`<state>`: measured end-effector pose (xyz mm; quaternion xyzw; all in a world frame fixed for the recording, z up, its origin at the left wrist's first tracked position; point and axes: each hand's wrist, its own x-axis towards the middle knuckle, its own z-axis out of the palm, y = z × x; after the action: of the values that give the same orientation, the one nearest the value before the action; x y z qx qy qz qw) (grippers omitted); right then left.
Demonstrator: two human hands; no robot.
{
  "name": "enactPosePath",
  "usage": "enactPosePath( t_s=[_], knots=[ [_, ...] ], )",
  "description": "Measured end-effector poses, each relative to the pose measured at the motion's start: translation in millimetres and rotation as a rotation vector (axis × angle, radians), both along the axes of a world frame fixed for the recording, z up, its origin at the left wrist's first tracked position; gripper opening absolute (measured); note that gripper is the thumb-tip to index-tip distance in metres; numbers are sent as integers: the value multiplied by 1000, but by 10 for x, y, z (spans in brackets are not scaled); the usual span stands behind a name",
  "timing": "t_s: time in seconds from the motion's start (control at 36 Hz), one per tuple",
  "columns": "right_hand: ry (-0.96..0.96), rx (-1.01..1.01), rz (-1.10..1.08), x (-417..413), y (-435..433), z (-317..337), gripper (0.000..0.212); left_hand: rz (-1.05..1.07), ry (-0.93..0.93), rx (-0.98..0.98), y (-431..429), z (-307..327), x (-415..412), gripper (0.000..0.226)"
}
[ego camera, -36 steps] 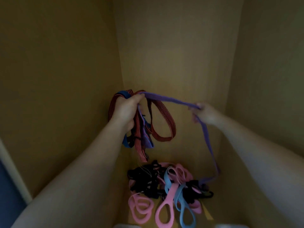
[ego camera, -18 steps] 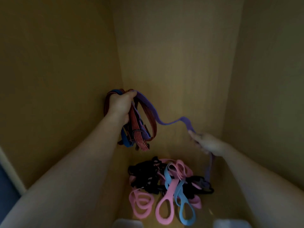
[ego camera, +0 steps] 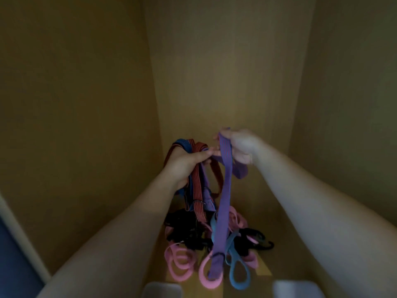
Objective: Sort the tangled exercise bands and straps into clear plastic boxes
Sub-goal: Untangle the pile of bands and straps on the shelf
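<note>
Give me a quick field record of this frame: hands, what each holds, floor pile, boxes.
setting: inside a dim wooden cupboard
left hand: grips a bunch of red and blue striped straps, held above the pile
right hand: pinches the purple strap near its top; the strap hangs down onto the pile
pile: pink bands, light blue band, black straps, tangled on the cupboard floor
boxes: one clear box and a second box, only edges in view; contents hidden

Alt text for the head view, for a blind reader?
The right hand holds up a purple strap that hangs down over a pile of pink, blue and black bands in a wooden cabinet. The left hand grips a bundle of red and blue straps beside it.
</note>
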<state>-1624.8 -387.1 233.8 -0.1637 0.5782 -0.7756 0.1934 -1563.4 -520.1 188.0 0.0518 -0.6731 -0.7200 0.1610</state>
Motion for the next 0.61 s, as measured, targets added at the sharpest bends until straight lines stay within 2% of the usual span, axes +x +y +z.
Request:
enactPosePath(
  t_s=[0.11, 0.19, 0.31, 0.42, 0.47, 0.53, 0.61],
  knots=[
    [57, 39, -82, 8, -119, 4, 20, -14, 10, 49, 59, -100, 27, 11],
    [119, 112, -143, 10, -196, -5, 28, -26, 4, 47, 121, -166, 54, 21],
    [19, 15, -172, 30, -276, -3, 29, -13, 28, 111, 208, -242, 35, 36],
    [-41, -89, -178, 41, -271, 26, 27, 25, 33, 102, 219, -302, -26, 9],
    [-40, -92, -181, 35, -241, 33, 28, 52, 21, 78, 209, -324, -43, 11],
    [-35, -67, -175, 20, -205, 20, 31, 84, -2, 67, 179, -349, -94, 28],
    [-58, -38, -162, 4, -156, -18, 37, 136, -15, 7, 104, -478, -281, 75]
  ],
)
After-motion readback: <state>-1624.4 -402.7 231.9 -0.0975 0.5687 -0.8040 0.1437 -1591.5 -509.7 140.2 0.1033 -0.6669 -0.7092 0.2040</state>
